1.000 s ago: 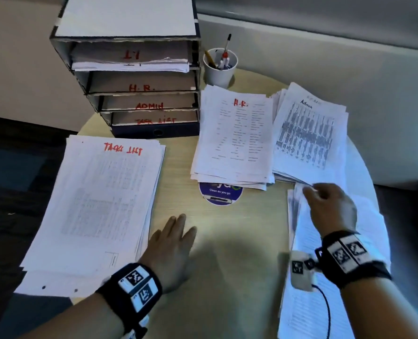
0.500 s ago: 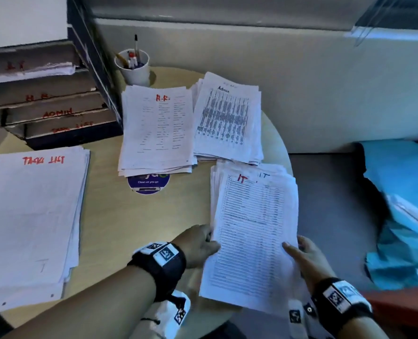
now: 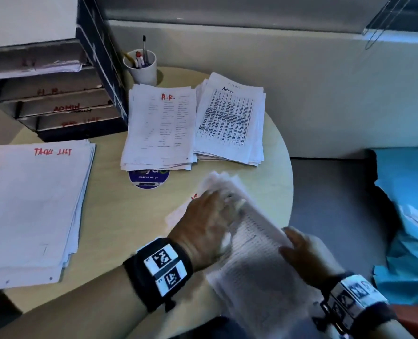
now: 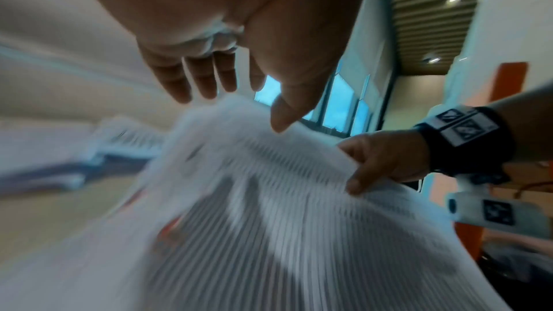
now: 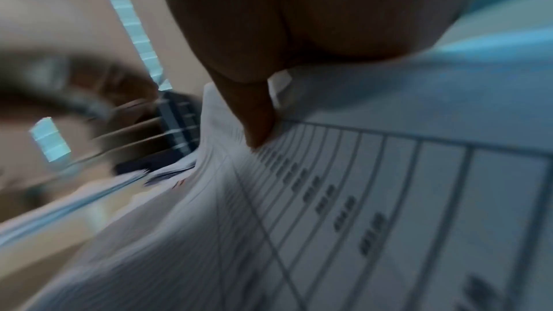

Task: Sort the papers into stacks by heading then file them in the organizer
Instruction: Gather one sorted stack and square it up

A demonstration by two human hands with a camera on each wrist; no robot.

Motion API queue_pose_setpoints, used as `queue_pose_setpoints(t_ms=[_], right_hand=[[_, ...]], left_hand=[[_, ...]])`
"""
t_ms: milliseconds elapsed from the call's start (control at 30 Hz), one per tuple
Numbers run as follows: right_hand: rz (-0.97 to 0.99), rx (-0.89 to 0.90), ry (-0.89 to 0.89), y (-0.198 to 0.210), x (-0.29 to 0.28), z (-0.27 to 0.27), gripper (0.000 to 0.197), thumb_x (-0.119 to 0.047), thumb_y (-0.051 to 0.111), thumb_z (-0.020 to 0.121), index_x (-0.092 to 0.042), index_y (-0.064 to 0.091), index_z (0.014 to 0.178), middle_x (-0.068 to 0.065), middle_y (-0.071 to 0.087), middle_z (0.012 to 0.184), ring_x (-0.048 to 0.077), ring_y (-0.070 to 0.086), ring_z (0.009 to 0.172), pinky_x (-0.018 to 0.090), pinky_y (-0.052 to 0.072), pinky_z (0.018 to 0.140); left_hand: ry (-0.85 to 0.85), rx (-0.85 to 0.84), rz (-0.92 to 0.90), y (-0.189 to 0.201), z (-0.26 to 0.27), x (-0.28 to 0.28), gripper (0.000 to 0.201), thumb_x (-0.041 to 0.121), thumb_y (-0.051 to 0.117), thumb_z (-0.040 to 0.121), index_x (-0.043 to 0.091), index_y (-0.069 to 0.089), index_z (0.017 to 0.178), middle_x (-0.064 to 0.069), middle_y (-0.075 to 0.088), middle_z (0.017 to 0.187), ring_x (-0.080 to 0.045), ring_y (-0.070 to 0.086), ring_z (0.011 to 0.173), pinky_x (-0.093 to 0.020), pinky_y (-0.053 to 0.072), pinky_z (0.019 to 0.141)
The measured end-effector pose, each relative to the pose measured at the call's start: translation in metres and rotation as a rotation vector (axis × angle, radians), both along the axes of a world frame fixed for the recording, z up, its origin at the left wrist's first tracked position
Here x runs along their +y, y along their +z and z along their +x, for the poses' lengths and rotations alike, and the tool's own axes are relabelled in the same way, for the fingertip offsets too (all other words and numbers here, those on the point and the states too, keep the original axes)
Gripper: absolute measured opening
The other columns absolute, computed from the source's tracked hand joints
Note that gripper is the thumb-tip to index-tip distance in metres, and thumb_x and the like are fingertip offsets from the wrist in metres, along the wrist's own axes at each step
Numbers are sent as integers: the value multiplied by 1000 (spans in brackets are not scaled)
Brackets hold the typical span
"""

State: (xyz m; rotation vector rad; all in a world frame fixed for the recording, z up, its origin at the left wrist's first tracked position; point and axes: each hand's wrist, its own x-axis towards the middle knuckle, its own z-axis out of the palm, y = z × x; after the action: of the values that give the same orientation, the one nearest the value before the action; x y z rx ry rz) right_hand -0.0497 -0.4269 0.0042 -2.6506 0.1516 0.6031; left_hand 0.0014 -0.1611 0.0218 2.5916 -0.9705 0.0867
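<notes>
The IT stack (image 3: 252, 253) of printed sheets is blurred and tilted at the table's near right edge, its right side raised. My right hand (image 3: 301, 250) pinches that right edge, thumb on top (image 5: 257, 115). My left hand (image 3: 217, 206) lies over the stack's far end, and its fingers (image 4: 203, 79) look straight above the paper (image 4: 269, 221). Three other stacks lie flat: Task List (image 3: 32, 204) at left, H.R. (image 3: 159, 128) and Admin (image 3: 230, 121) at the back. The labelled organizer (image 3: 63, 101) stands at back left, with some paper in its top tray.
A white cup of pens (image 3: 142, 67) stands beside the organizer. A round blue sticker (image 3: 149, 178) shows under the H.R. stack on the round wooden table (image 3: 129, 228). Off the table's right edge lies blue sheeting (image 3: 408, 216) on a grey seat.
The IT stack lay flat with a hand at each near corner; now its right side is lifted and it has swung left. My left hand has moved forward over it.
</notes>
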Motion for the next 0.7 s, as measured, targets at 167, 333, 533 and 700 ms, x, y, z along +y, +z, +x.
queue_pose_setpoints(t_ms=[167, 333, 533, 700], right_hand=[[-178, -136, 547, 38, 81, 70, 9, -22, 51, 90, -25, 57, 97, -1, 67, 90, 24, 66, 86, 35, 52, 77], [-80, -608, 412, 35, 122, 102, 30, -25, 67, 82, -28, 62, 111, -1, 65, 109, 26, 58, 104, 45, 42, 100], [370, -15, -488, -33, 111, 52, 74, -45, 78, 68, -18, 51, 132, 10, 66, 120, 27, 65, 103, 42, 51, 96], [182, 183, -137, -54, 164, 17, 71, -52, 73, 77, -20, 48, 135, 1, 64, 108, 20, 60, 99, 25, 44, 84]], left_hand=[[-17, 248, 398, 36, 50, -21, 36, 17, 60, 83, 14, 58, 119, -11, 61, 114, -32, 59, 106, -38, 46, 85], [335, 733, 308, 7, 79, 66, 9, 10, 60, 85, 13, 67, 89, -3, 65, 84, -23, 58, 80, -26, 39, 57], [843, 1204, -416, -62, 27, 197, 50, 28, 77, 58, 12, 71, 105, -20, 73, 108, -33, 68, 97, -52, 52, 98], [947, 1273, -760, -75, 1, 187, 43, 28, 77, 67, 9, 71, 105, -8, 75, 105, -29, 67, 99, -38, 49, 94]])
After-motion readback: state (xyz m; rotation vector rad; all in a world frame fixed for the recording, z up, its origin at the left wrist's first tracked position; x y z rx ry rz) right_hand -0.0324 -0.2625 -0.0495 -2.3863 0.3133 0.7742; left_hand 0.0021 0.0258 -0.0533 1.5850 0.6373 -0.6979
